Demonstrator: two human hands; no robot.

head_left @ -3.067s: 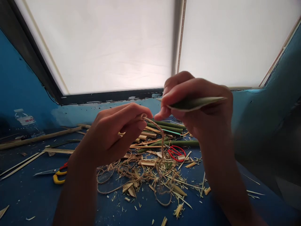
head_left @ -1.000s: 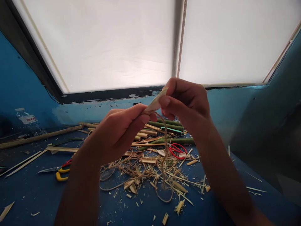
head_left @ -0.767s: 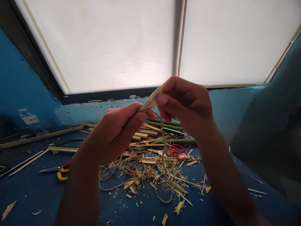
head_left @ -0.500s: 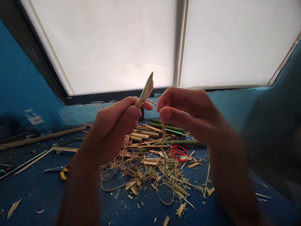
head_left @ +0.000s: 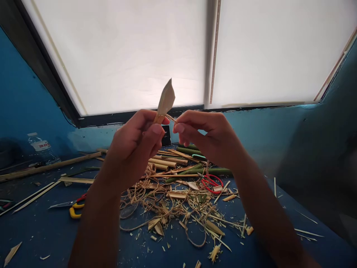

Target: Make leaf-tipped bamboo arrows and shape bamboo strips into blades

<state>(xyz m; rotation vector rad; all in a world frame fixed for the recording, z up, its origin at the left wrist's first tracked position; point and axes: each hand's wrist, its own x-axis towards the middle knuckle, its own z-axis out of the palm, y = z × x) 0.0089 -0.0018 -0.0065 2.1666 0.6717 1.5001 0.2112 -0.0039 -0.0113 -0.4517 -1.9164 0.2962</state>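
Note:
My left hand [head_left: 139, 137] is closed around the lower end of a pale, leaf-shaped pointed piece [head_left: 166, 98], perhaps bamboo, with its tip upward. Thin twine [head_left: 170, 118] runs from the base of this piece across to my right hand [head_left: 202, 130]. There, the thumb and forefinger pinch the twine. Farther along, the twine hangs below my right hand toward the loose twine [head_left: 139, 190] heaped on the table. How the twine goes round the base is partly hidden by my left fingers.
Bamboo pieces [head_left: 164, 162], shavings and green stalks cover the middle of the blue table [head_left: 97, 238]. Red-handled cutters [head_left: 212, 183] lie among them. Yellow-and-red scissors [head_left: 74, 206] rest at left, a water bottle [head_left: 41, 147] stands behind, and a phone-like dark screen [head_left: 166, 136] leans at the wall.
The pointed piece has turned its broad face toward me and shifted slightly left. My right hand has moved a little left and lower, its fingers now pinched closer on the twine.

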